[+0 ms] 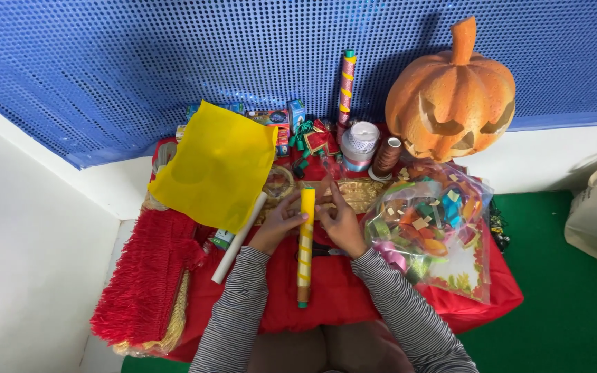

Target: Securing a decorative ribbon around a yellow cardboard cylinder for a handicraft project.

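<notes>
A long yellow-wrapped tube [305,249] with a spiral ribbon and a green end lies lengthwise on the red cloth [340,290]. My left hand [279,222] touches the tube's upper part from the left with its fingers bent. From the right, my right hand [340,220] pinches near the tube's top with its fingertips. Both sleeves are grey striped. A white paper roll [238,240] lies to the left of my left hand, under a yellow sheet [219,164].
A clear bag of coloured ribbon scraps [431,224] sits right of my hands. An orange pumpkin lantern [450,97] stands at the back right. Tape rolls [359,146], a brown thread spool [386,157] and an upright decorated tube [345,86] stand behind. Red fringe [146,276] hangs left.
</notes>
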